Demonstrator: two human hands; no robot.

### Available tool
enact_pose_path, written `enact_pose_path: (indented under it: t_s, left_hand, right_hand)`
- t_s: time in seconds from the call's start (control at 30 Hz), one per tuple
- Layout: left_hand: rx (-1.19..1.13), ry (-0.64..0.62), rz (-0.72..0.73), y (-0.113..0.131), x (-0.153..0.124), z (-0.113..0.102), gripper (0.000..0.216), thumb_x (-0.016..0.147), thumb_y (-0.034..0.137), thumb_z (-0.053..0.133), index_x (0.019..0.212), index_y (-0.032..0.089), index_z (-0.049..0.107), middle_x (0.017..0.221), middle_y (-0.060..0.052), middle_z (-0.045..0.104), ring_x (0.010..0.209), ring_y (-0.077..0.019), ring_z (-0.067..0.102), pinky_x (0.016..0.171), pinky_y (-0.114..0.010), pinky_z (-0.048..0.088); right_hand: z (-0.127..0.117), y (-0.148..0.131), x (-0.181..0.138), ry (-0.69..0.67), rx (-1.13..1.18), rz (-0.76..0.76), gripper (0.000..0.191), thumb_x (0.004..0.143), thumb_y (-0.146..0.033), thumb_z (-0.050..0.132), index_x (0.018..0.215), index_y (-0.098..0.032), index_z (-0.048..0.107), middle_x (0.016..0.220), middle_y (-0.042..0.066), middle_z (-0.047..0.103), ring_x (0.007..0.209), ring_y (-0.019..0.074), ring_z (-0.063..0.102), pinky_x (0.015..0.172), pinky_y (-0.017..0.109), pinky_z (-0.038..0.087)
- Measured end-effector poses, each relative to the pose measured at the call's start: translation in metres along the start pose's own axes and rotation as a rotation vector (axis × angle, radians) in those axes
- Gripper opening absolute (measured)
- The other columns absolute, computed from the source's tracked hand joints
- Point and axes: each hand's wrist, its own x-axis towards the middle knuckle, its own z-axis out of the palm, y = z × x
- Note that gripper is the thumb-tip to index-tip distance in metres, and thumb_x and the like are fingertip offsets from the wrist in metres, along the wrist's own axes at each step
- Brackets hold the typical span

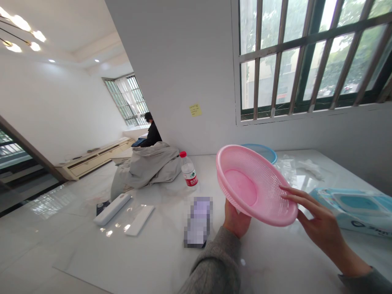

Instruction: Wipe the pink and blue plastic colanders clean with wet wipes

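Pink basket (239, 188) right of frame center, tilted, held up above the table (165, 261), between both hands. Left hand (237, 222) holds it from below at the lower-left side; its fingers are mostly hidden behind the basket. Right hand (320, 218) grasps the right rim, fingers over the inner wall. Phone (198, 222) lies left of left hand; wipes pack (358, 208) at right edge, just behind right hand.
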Motion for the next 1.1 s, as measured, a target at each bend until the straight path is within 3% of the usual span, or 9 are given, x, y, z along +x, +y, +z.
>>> enact_pose_path:
  t_s: [0.2,0.47,0.63,0.8,0.97,1.1]
  left_hand:
    - [-0.047,-0.027,0.019,0.007,0.005,-0.003,0.058,0.093,0.061,0.063,0.132,0.020,0.070,0.133,-0.017,0.073,0.135,-0.0391,0.061,0.116,-0.057,0.049]
    - [-0.110,-0.052,0.028,0.006,0.016,-0.023,0.071,0.095,0.073,0.052,0.129,0.015,0.072,0.140,-0.019,0.070,0.135,-0.0377,0.062,0.115,-0.053,0.050]
    - [-0.194,0.040,0.025,0.006,0.018,-0.028,0.065,0.096,0.068,0.056,0.121,0.012,0.076,0.130,-0.019,0.074,0.132,-0.0335,0.064,0.111,-0.044,0.053]
    - [-0.179,0.130,0.071,0.006,0.018,-0.026,0.048,0.097,0.062,0.060,0.115,0.022,0.078,0.122,-0.011,0.077,0.125,-0.0284,0.068,0.103,-0.043,0.057]
    - [-0.174,0.129,0.089,0.005,0.016,-0.023,0.042,0.097,0.060,0.061,0.114,0.024,0.077,0.130,-0.009,0.074,0.120,-0.0269,0.069,0.099,-0.044,0.059]
    - [-0.141,0.138,0.039,0.002,0.014,-0.022,0.043,0.096,0.060,0.063,0.114,0.024,0.077,0.124,-0.010,0.075,0.114,-0.0268,0.070,0.092,-0.043,0.061]
  right_hand:
    - [-0.005,-0.006,0.007,0.000,0.035,-0.022,0.043,0.101,-0.012,0.060,0.138,-0.033,0.068,0.143,0.005,0.069,0.133,0.0265,0.065,0.114,0.042,0.050]
    - [-0.014,0.000,0.010,0.035,-0.008,-0.009,0.045,0.101,-0.016,0.064,0.142,-0.034,0.067,0.144,0.005,0.068,0.132,0.0291,0.065,0.115,0.047,0.049]
    - [-0.017,0.003,0.011,0.055,-0.043,-0.020,0.044,0.101,-0.018,0.065,0.142,-0.034,0.067,0.144,0.005,0.069,0.132,0.0294,0.065,0.113,0.048,0.050]
    - [-0.016,0.005,0.011,0.111,-0.127,0.009,0.040,0.101,-0.022,0.066,0.138,-0.035,0.069,0.141,0.005,0.070,0.129,0.0308,0.067,0.114,0.053,0.049]
    - [-0.015,0.004,0.010,0.165,-0.218,0.043,0.035,0.101,-0.025,0.068,0.135,-0.033,0.071,0.141,0.005,0.071,0.128,0.0330,0.068,0.114,0.056,0.050]
    - [-0.016,0.001,0.010,0.210,-0.278,0.079,0.033,0.101,-0.026,0.067,0.134,-0.031,0.072,0.141,0.006,0.071,0.129,0.0337,0.067,0.114,0.056,0.049]
